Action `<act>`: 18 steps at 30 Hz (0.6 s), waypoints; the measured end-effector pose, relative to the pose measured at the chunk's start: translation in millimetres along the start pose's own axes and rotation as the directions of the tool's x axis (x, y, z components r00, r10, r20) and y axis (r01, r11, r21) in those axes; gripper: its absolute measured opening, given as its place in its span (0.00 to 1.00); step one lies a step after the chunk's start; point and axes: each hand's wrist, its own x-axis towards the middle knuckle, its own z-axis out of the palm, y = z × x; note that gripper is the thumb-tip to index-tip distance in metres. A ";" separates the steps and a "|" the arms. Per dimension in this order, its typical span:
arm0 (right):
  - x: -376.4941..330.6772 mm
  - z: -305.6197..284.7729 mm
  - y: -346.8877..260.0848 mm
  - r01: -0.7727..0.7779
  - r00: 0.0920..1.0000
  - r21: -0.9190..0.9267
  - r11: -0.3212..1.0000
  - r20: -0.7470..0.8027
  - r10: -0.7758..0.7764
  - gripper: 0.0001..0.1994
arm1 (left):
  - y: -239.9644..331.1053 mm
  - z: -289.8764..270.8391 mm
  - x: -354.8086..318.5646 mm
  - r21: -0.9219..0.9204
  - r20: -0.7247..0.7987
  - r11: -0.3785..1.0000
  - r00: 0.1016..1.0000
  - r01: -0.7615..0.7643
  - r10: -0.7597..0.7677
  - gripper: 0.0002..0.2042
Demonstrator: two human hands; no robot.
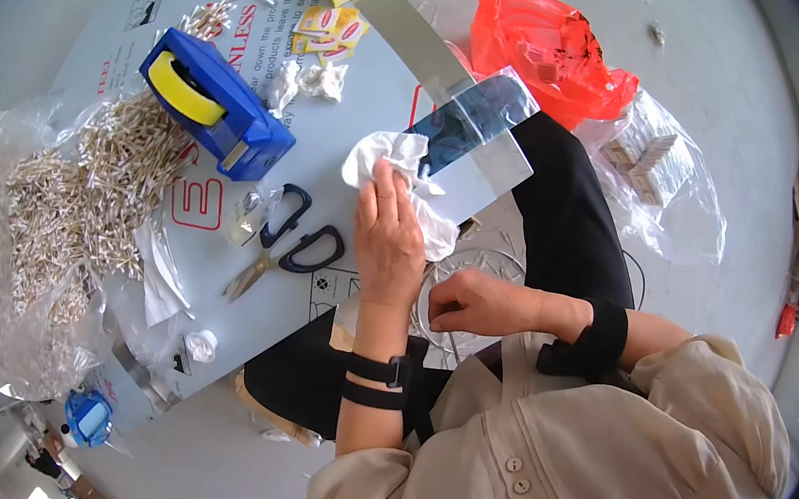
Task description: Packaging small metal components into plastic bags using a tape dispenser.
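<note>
By the table [326, 153], left fingers [386, 191] touch white cloth [405, 151], grip unclear; right fingers [445, 306] curled.

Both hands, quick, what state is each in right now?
Left hand: fingers extended on the white cloth; whether it grips can't be told.
Right hand: curled closed, nothing visible in it.

The left hand [388, 251] lays extended fingers [386, 201] on a crumpled white cloth [396, 146] near dark-handled scissors [266, 259]; the right hand [482, 302] is curled. A blue tape dispenser [247, 123] stands beside bagged swabs [62, 218].
</note>
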 end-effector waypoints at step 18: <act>21.8 -54.4 -2.8 0.001 0.733 -0.729 0.685 -0.465 -0.496 0.23 | -34.0 -37.5 -15.0 -0.024 -0.221 0.997 0.972 0.077 -0.080 0.15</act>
